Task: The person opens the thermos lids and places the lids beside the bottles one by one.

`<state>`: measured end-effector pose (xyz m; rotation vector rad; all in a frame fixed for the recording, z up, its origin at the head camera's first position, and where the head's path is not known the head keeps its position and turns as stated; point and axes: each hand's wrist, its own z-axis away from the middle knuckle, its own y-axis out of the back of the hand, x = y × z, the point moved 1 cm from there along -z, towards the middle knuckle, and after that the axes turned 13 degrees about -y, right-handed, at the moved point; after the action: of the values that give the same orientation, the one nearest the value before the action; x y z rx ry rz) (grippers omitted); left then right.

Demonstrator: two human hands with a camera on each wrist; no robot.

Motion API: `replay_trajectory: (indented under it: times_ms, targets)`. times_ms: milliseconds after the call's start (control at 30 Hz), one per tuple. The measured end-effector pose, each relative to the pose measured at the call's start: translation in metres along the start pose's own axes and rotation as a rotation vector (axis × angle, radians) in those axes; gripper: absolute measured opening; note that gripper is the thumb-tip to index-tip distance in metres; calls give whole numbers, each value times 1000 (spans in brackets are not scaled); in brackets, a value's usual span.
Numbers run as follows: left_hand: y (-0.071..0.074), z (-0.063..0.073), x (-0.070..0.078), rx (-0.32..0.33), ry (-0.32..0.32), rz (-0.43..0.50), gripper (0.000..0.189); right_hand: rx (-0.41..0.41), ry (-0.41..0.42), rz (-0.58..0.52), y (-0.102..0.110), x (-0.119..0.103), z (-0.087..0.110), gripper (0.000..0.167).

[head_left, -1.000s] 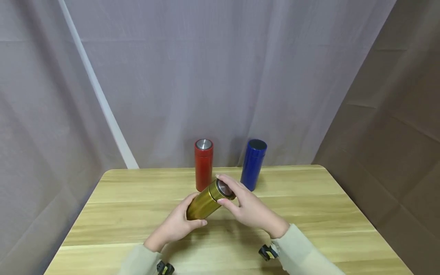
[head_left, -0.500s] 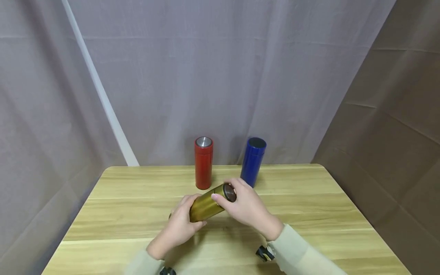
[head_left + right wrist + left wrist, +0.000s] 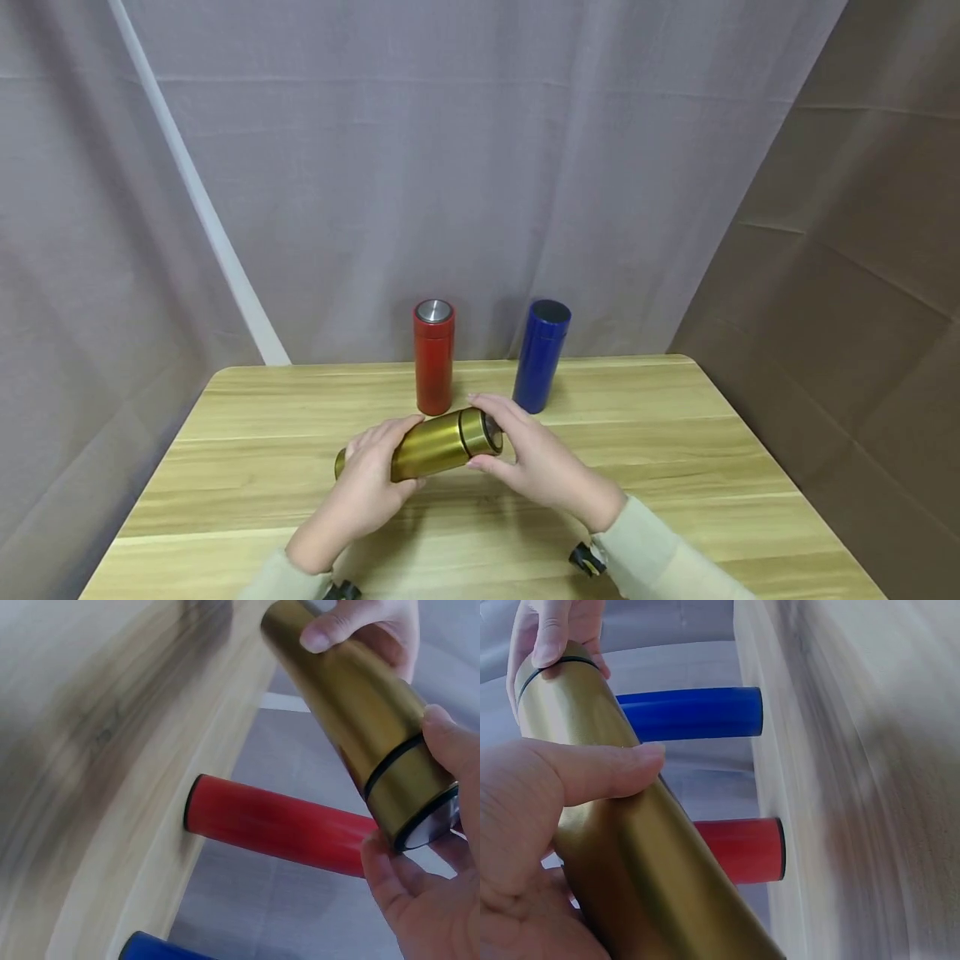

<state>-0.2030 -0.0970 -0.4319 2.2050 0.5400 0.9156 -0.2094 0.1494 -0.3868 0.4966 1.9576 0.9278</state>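
Note:
A gold thermos flask (image 3: 431, 448) lies slantwise in the air above the table, its capped end to the right and slightly higher. My left hand (image 3: 363, 487) grips its body, with the thumb across the near side in the left wrist view. At the other end my right hand (image 3: 543, 467) holds the cap (image 3: 412, 791) between thumb and fingers. A dark ring marks the seam between cap and body, and the cap sits on the flask. Behind it stand a red thermos flask (image 3: 434, 367) and a blue thermos flask (image 3: 540, 362), both upright.
The wooden table (image 3: 247, 450) has its far edge just behind the two standing flasks. A grey curtain (image 3: 360, 192) hangs beyond that edge, and a brown cloth (image 3: 840, 350) covers the right side.
The gold flask has swung closer to level and shifted left with my left hand. My right thumb has shifted on the cap, now lying near the seam. The view has shifted slightly.

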Motion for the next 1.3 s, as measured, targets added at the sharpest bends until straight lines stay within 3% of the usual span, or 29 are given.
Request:
replay_trajectory:
  times_ms: [100,300,467,633,867,1167,1300]
  targets:
    - [1,1,-1,-5,1,-10,83,7,-25,-16,-2,2,0,76]
    - [2,0,1,5,-32,-81,85,12,-302,-66,-4,4,1,75]
    - [4,1,3,0,-58,-132,86,11,-397,-56,-5,2,0,67]
    - [6,3,2,11,-57,-137,87,20,-379,-3,-8,1,0,66]
    - [6,4,2,4,-84,-133,86,-45,-374,-83,-8,4,4,65]
    - [5,5,-2,-4,-100,-130,86,-87,-232,-79,-5,9,10,69]
    - [6,6,-2,-11,-90,-128,85,-84,-208,-86,-6,10,10,74]
